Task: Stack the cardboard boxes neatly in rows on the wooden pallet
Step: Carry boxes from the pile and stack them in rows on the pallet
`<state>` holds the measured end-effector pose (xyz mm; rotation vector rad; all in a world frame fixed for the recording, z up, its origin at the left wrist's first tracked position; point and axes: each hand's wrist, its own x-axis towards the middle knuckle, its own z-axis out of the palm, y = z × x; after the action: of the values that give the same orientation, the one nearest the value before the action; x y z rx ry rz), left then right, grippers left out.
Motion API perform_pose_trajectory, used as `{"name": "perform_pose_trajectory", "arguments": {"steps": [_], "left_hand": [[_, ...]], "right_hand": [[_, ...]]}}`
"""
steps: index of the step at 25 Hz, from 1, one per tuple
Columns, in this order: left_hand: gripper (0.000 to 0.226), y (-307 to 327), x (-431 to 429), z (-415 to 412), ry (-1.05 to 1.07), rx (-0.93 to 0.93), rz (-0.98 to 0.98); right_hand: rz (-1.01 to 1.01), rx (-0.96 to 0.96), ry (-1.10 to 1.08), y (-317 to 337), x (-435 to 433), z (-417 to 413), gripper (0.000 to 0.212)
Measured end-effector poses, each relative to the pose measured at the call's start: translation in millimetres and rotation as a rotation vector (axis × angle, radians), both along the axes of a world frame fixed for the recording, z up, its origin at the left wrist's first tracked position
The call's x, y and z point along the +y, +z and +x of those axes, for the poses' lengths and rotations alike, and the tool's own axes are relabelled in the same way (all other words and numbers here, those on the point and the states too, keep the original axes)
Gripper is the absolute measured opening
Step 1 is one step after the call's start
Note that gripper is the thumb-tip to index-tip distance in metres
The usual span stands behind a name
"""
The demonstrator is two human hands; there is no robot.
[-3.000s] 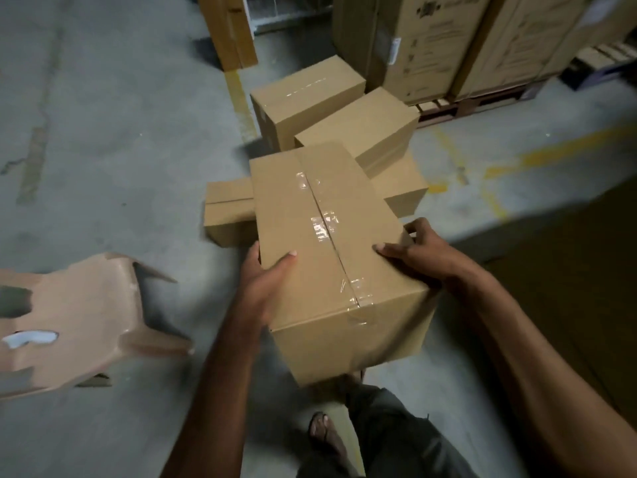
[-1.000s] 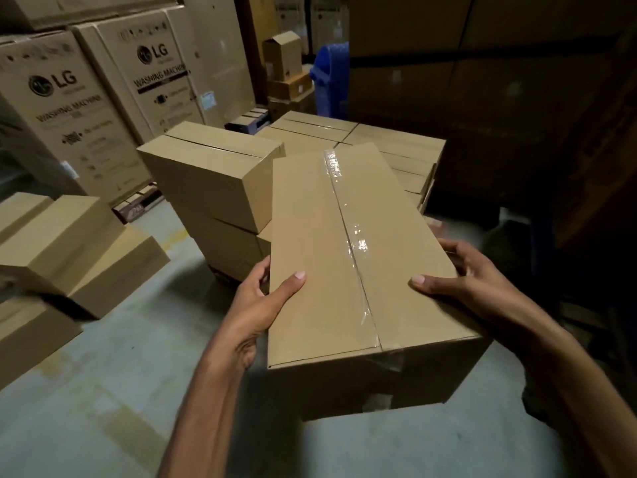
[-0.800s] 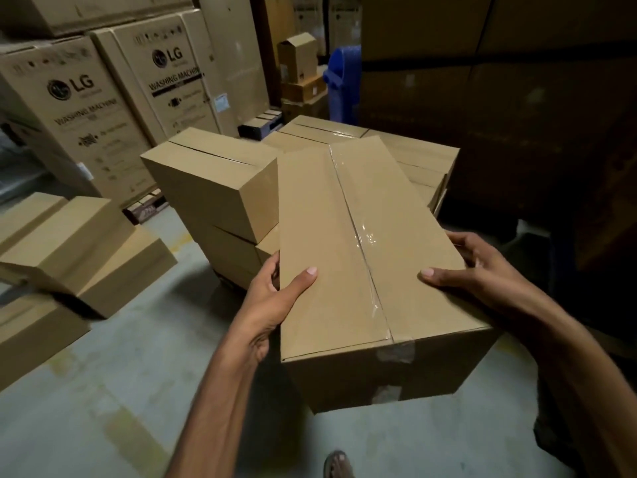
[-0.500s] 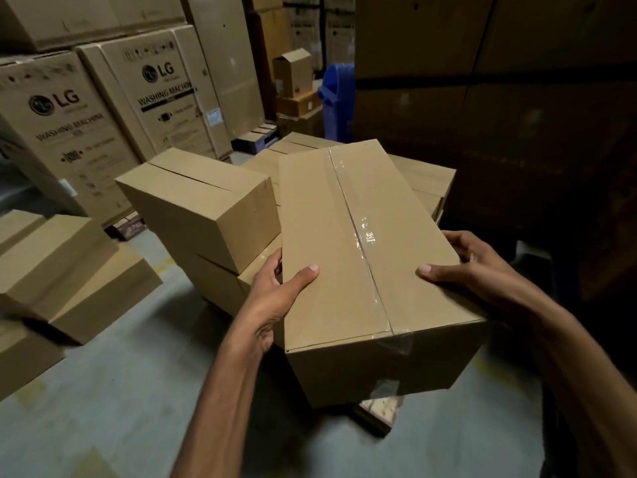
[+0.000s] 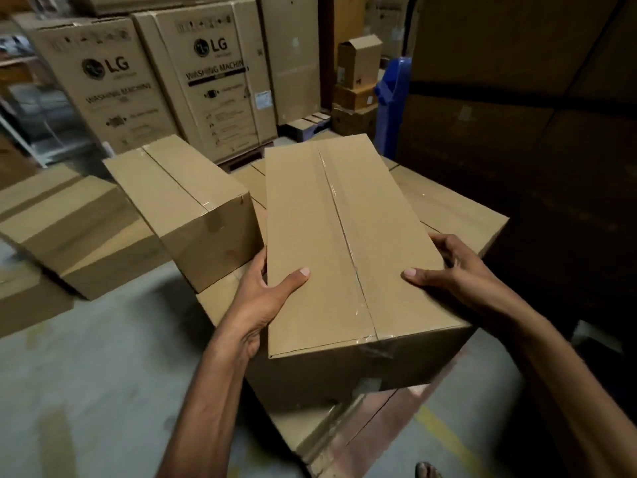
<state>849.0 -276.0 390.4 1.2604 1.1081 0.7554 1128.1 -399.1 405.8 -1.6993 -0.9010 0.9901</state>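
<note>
Both hands clamp the carried box [image 5: 344,243]: left hand [image 5: 262,298] and right hand [image 5: 455,274] grip opp. long sides w/ thumbs on top, prob. to keep it level; box hovers over the stacked layer [image 5: 458,208], beside the upper box [image 5: 186,208]; pallet itself not visible.
</note>
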Motion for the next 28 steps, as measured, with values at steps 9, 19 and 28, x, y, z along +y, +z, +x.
{"name": "perform_pose_trajectory", "arguments": {"steps": [9, 19, 28], "left_hand": [[0.055, 13, 1, 146, 0.207, 0.047, 0.013], [0.05, 25, 44, 198, 0.328, 0.044, 0.043], [0.047, -5, 186, 204, 0.479, 0.027, -0.016]], "right_hand": [[-0.008, 0.08, 0.199, 2, 62, 159, 0.071], [-0.002, 0.076, 0.303, 0, 140, 212, 0.075], [-0.005, -0.009, 0.428, -28, 305, 214, 0.071]]}}
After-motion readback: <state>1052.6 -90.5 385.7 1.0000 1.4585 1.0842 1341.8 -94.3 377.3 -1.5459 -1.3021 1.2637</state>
